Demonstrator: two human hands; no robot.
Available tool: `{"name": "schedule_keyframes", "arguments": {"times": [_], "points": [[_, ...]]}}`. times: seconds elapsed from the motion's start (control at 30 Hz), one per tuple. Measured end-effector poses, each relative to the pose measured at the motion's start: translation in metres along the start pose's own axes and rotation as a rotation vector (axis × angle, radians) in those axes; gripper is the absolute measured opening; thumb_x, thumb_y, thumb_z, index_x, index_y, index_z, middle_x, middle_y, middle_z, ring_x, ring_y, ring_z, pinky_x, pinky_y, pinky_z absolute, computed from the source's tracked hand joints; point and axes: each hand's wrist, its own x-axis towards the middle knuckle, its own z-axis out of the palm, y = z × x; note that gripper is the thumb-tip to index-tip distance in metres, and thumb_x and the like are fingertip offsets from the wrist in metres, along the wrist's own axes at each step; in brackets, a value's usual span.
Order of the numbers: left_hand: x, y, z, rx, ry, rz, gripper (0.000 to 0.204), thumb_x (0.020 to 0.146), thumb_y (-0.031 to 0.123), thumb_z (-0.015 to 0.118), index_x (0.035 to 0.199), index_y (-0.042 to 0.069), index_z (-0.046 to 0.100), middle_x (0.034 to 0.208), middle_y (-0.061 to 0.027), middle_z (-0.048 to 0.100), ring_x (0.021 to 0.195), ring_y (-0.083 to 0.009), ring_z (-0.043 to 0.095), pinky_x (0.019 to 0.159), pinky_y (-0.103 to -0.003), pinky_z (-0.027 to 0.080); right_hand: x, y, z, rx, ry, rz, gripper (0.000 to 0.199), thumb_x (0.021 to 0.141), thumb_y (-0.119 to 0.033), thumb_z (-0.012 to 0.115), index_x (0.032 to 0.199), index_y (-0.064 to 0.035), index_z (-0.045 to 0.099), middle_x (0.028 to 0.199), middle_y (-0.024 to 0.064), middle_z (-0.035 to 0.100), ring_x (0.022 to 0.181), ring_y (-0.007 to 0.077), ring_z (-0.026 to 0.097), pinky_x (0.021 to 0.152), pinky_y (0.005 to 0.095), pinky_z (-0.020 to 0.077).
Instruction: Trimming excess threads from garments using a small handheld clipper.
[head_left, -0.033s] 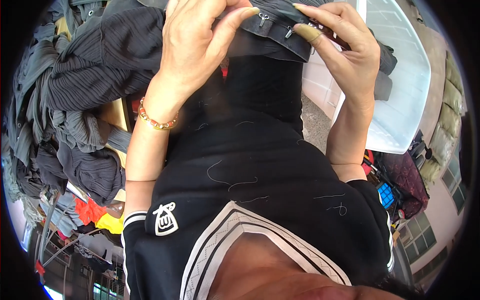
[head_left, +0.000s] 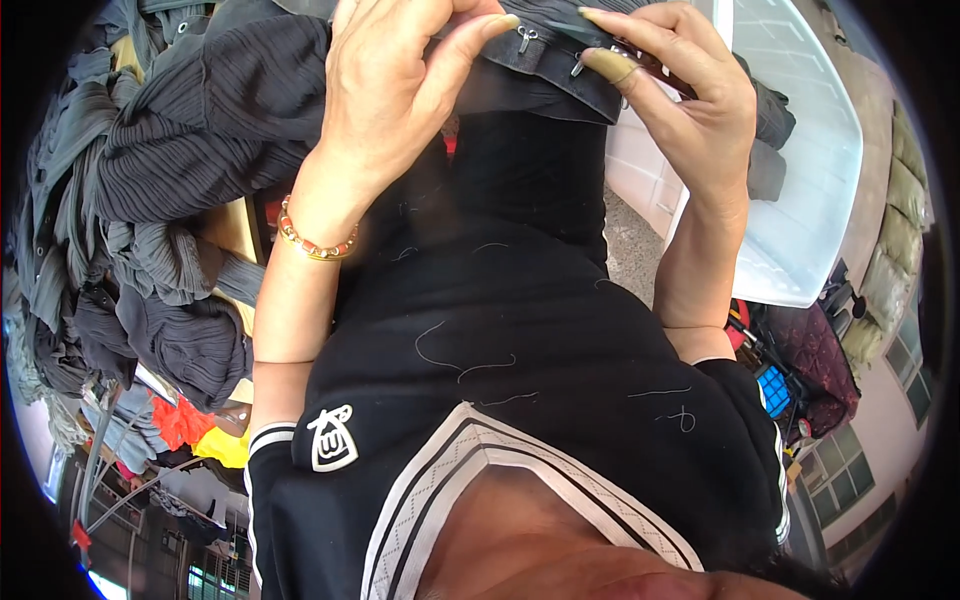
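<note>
A dark grey garment point(head_left: 560, 92) with small metal zipper pulls point(head_left: 526, 38) lies across the top of the view, over my lap. My left hand point(head_left: 390, 95) is at its left side, thumb and fingers closed in a pinch; the fingertips are partly cut off by the top edge, and what they grip is hard to see. Over the garment's right part, my right hand point(head_left: 700, 95) holds a pair of small dark thread snips point(head_left: 572, 32). Their blades point left toward the zipper pulls. A tan cover wraps my right thumb.
Dark ribbed garments point(head_left: 215, 120) are heaped at the left on a wooden surface. A white plastic bin point(head_left: 815, 200) with dark cloth inside stands to the right. Red cloth point(head_left: 180, 420) and yellow cloth point(head_left: 222, 447) lie lower left; a maroon quilted item point(head_left: 815, 360) is at the right.
My right hand and the snips have shifted slightly left, with the blades showing more clearly over the garment. My left hand stays in place.
</note>
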Motion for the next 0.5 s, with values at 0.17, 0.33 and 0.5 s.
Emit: {"name": "schedule_keyframes", "arguments": {"times": [0.17, 0.33, 0.5], "points": [[0.000, 0.002, -0.004, 0.030, -0.002, 0.012, 0.007, 0.086, 0.005, 0.070, 0.086, 0.005, 0.063, 0.080, -0.0063, 0.061, 0.075, -0.0244, 0.056, 0.073, -0.034, 0.038, 0.005, 0.005, 0.012, 0.110, -0.032, -0.064, 0.031, 0.074, 0.002, 0.080, 0.104, -0.0003, 0.074, 0.082, 0.0077, 0.061, 0.071, 0.0166, 0.057, 0.061, 0.0263, 0.0436], [0.012, 0.009, 0.005, 0.054, -0.037, 0.007, 0.006, 0.086, 0.005, 0.070, 0.087, 0.005, 0.064, 0.080, -0.0063, 0.061, 0.074, -0.0236, 0.055, 0.072, -0.034, 0.037, 0.005, 0.001, 0.010, 0.027, -0.028, -0.081, 0.028, 0.075, 0.002, 0.080, 0.102, 0.0005, 0.074, 0.080, 0.0084, 0.060, 0.069, 0.0180, 0.056, 0.060, 0.0275, 0.0436], [0.036, 0.070, 0.000, 0.765, -0.428, -0.479, 0.008, 0.085, 0.005, 0.071, 0.088, 0.004, 0.064, 0.081, -0.0071, 0.061, 0.076, -0.0241, 0.055, 0.074, -0.034, 0.039, 0.004, 0.007, 0.012, 0.086, -0.008, -0.085, 0.027, 0.075, 0.001, 0.080, 0.101, 0.0003, 0.074, 0.079, 0.0078, 0.060, 0.068, 0.0169, 0.056, 0.058, 0.0267, 0.0424]]}}
